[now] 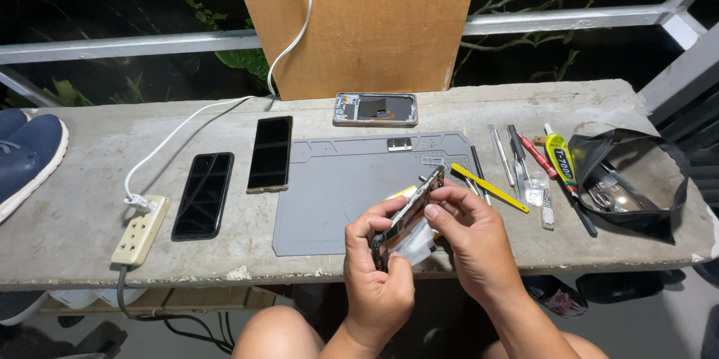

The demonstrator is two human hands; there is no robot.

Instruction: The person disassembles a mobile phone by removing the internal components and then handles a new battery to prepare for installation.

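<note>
A yellow-labelled glue tube (pixel 560 160) is lying at right of frame. Left hand (pixel 378 269) and right hand (pixel 472 235) are both gripping an opened phone (pixel 408 217) edge-on, lower centre.

Rough concrete bench (pixel 90 217), matt grey mat (pixel 329 202), glossy black phones (pixel 204 194)

The left hand (pixel 378 273) covers the lower end of the phone frame (pixel 408 217), so that end goes unseen. Small parts on the grey mat (pixel 329 194) are too tiny to name. The blue shoe (pixel 26 153) runs off the left edge. The black pouch's (pixel 636 179) contents blur together.
</note>
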